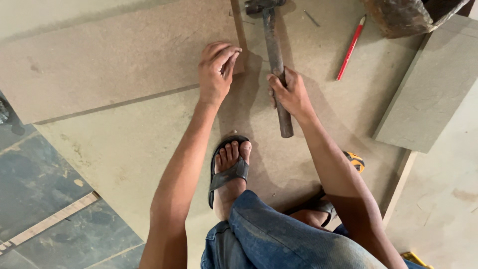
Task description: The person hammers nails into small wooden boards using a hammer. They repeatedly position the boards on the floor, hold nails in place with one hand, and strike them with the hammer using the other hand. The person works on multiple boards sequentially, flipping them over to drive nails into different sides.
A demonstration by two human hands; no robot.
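My right hand [290, 92] grips the dark handle of a hammer [274, 55], whose head lies at the top of the view on a large brown fibreboard sheet [124, 144]. My left hand [217, 69] rests with fingers curled at the near right corner of a second board [114, 55] lying on top of the sheet. Whether the fingers pinch anything small is not visible. My foot in a black sandal [226, 172] stands on the sheet below the hands.
A red pencil [351, 47] lies right of the hammer. A smaller grey-brown panel [428, 84] sits at the right, a dark rough block [398, 15] at the top right. A yellow and black object [356, 160] peeks out behind my right forearm. Dark floor tiles [45, 194] lie at the left.
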